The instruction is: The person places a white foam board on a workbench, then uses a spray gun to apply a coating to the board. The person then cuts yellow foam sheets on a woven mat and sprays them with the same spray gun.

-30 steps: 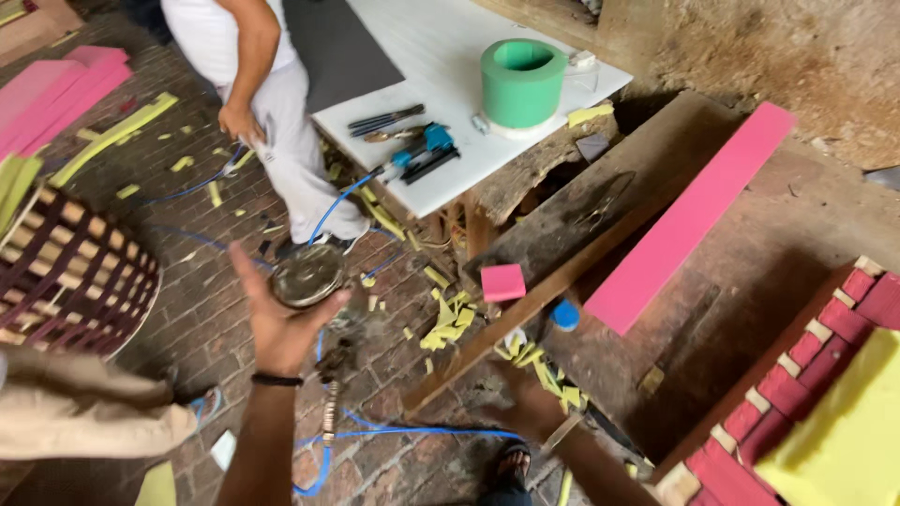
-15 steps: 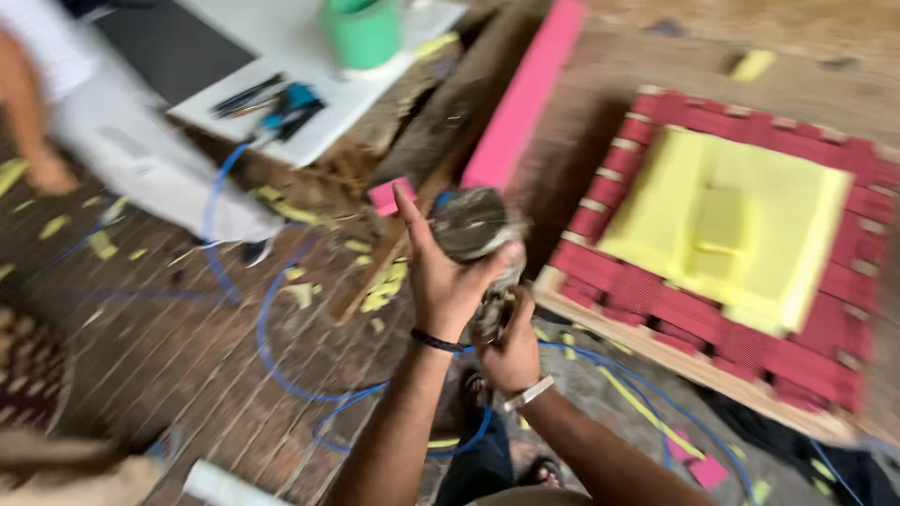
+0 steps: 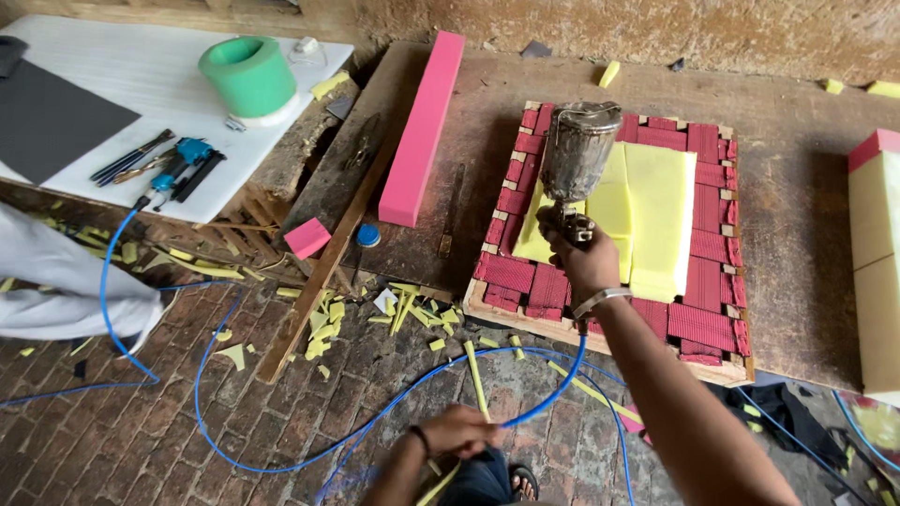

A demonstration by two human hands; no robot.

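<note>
Metal spray gun (image 3: 574, 169) raised over yellow foam (image 3: 647, 215)

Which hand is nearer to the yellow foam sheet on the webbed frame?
Right. The right hand holds a spray gun over the yellow foam sheet; the left hand is low over the brick floor, gripping the blue hose.

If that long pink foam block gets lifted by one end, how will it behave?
The pink block is probably light, since it looks like foam. Long and slim, it may sag or bend. Its flat faces on the board suggest it won't roll.
</note>
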